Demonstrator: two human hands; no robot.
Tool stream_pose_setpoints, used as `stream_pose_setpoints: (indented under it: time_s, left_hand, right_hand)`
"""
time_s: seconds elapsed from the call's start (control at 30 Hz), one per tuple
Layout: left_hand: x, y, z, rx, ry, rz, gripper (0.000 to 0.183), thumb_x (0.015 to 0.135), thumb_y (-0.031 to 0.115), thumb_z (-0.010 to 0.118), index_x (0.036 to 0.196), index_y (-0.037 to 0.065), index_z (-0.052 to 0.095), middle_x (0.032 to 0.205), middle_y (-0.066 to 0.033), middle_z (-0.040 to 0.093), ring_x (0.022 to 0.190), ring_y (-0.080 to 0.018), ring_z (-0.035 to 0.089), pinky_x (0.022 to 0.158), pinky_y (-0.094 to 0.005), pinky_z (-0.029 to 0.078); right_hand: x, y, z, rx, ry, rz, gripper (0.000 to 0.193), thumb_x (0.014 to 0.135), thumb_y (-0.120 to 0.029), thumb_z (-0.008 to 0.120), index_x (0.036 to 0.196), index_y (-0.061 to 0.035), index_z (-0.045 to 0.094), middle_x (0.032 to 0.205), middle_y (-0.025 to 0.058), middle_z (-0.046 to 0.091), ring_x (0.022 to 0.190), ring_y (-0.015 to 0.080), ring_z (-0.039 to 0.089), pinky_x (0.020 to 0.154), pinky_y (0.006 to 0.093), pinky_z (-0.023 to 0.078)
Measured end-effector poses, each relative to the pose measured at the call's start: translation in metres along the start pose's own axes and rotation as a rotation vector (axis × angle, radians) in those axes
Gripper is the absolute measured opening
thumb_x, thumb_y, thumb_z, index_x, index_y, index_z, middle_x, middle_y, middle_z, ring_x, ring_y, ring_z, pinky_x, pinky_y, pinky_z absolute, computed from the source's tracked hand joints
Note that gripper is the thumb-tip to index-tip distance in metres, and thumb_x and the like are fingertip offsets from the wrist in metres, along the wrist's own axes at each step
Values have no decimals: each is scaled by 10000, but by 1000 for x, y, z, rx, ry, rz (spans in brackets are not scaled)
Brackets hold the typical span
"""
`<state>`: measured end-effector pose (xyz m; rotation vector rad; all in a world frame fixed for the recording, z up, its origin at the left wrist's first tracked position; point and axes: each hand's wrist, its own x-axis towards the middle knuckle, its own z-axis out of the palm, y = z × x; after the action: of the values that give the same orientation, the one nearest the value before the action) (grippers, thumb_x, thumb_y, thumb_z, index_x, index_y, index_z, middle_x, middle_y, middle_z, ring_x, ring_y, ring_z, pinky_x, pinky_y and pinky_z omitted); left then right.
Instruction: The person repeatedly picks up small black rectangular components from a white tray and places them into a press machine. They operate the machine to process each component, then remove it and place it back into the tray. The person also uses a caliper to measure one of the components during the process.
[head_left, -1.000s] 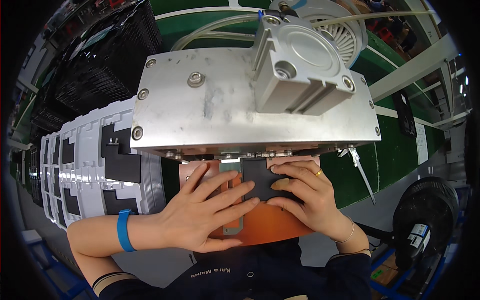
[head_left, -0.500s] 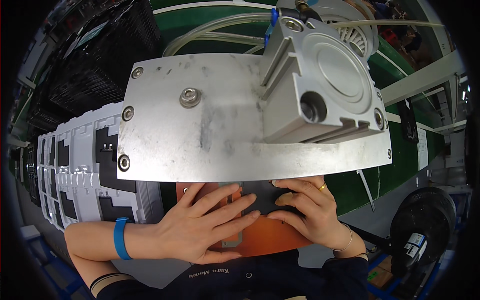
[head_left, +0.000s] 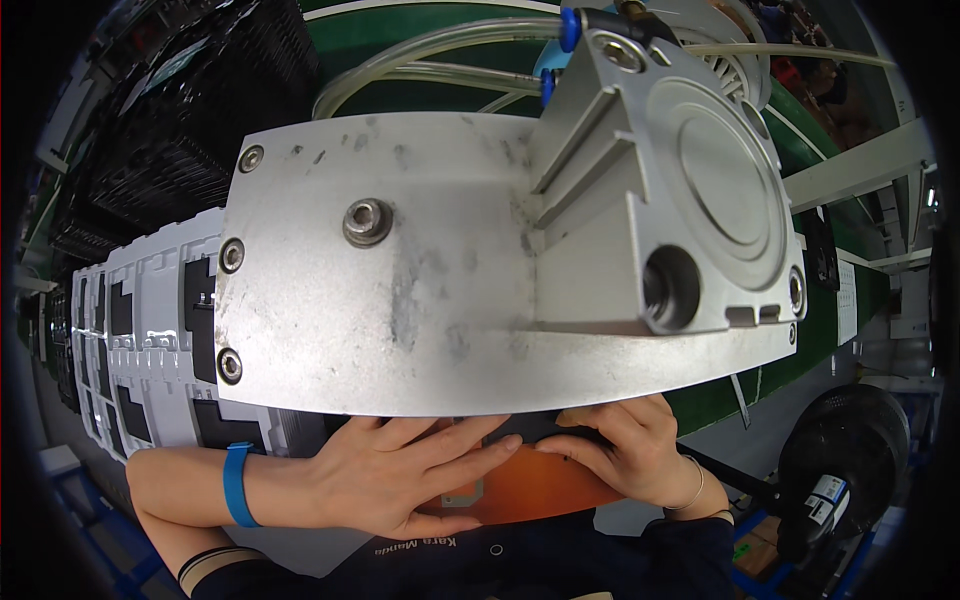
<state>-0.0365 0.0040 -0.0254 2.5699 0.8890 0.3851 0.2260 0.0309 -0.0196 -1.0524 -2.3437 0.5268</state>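
Observation:
My left hand (head_left: 385,475) lies with its fingers spread across an orange board (head_left: 545,485) and over a small grey metal piece (head_left: 463,495) set in it. It is open, and some of its fingertips pass under a silver metal plate (head_left: 400,330). At the board's right side, my right hand (head_left: 630,450) rests with thumb stretched and fingers bent, beside a dark flat piece (head_left: 530,427). The plate hides part of those fingers, so any grip there cannot be made out.
A silver pneumatic cylinder (head_left: 700,200) stands on the plate, with clear hoses (head_left: 430,55) behind it. White trays (head_left: 150,330) with black parts and black crates (head_left: 190,130) are at left. A black round fan-like object (head_left: 840,450) is at right.
The silver plate and cylinder appear lower and larger in view, now covering more of the fingers and the dark piece. Both hands stay in nearly the same place.

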Motion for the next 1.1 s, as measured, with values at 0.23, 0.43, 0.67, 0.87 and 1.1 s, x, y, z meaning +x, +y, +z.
stream_pose_setpoints:
  time_s: [0.23, 0.43, 0.67, 0.87, 1.1]
  left_hand:
    - [2, 1, -7, 4, -14, 18, 643, 822, 573, 604, 1328, 177, 567, 1346, -59, 526, 1179, -245, 471, 916, -366, 419]
    - [7, -1, -12, -35, -3, 30, 618, 837, 514, 624, 1325, 140, 557, 1281, -73, 554, 1181, -236, 507, 844, -330, 522]
    - [7, -1, -13, -21, -1, 33, 610, 835, 502, 633, 1319, 139, 560, 1288, -77, 549, 1207, -246, 495, 880, -350, 519]
    - [6, 0, -13, -24, -3, 27, 611, 835, 506, 631, 1317, 137, 561, 1281, -79, 551, 1209, -249, 494, 897, -356, 513]
    - [2, -1, -2, 3, -4, 22, 648, 773, 592, 629, 1294, 208, 612, 1280, -56, 562, 1091, -265, 490, 930, -433, 358]
  right_hand:
    - [0, 1, -1, 52, 0, -6, 328, 603, -220, 882, 789, -40, 681, 820, 65, 667, 734, 200, 640, 618, 287, 505]
    - [-2, 2, 1, 69, 7, 7, 293, 644, -193, 862, 827, -56, 678, 803, 47, 656, 705, 188, 629, 616, 279, 472]
    - [-3, 2, 3, 74, 23, 1, 273, 666, -182, 847, 845, -70, 675, 788, 31, 651, 689, 175, 620, 606, 271, 449]
    - [-1, 0, 1, 67, 14, -6, 254, 675, -182, 842, 832, -76, 673, 780, 26, 647, 679, 169, 614, 599, 267, 442]
    - [-3, 1, 2, 75, 19, 3, 240, 678, -178, 843, 811, -79, 669, 737, 9, 629, 655, 154, 602, 587, 264, 433]
